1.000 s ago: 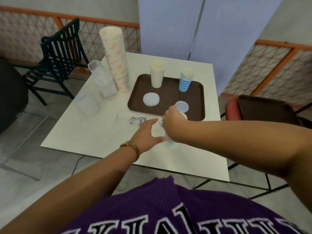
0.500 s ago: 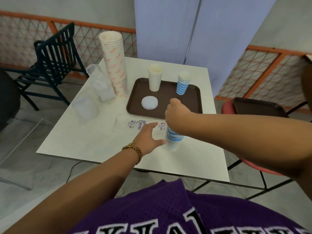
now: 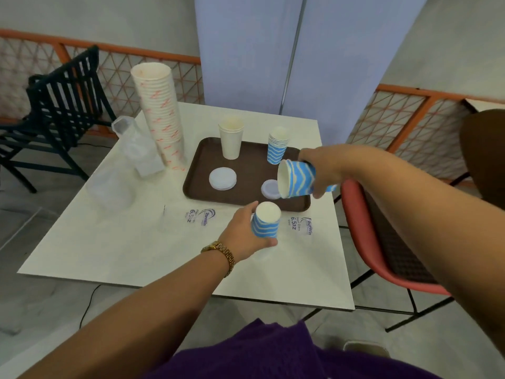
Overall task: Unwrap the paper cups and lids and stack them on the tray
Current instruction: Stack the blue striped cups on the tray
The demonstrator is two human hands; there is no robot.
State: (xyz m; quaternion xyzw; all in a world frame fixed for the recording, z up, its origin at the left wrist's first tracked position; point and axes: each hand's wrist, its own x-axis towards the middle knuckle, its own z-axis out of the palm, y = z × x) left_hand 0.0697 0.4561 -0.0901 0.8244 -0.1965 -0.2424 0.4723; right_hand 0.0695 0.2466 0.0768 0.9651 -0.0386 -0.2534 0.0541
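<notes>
A person's right hand (image 3: pixel 321 173) grips a few blue-striped cups (image 3: pixel 297 179) tipped sideways over the near right corner of the brown tray (image 3: pixel 246 162), apparently bound for the blue stack (image 3: pixel 277 144) at its back; the left hand (image 3: pixel 243 236) curls round the remaining cups (image 3: pixel 265 224), held mouth-down above the white worktop (image 3: pixel 114 242), seemingly to steady them.

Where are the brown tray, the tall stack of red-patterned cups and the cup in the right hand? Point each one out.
brown tray (image 3: pixel 246 170), head view, bare middle of its floor.
tall stack of red-patterned cups (image 3: pixel 161 116), head view, side wall halfway up.
blue-striped cup in the right hand (image 3: pixel 299 180), head view, striped side wall.
</notes>
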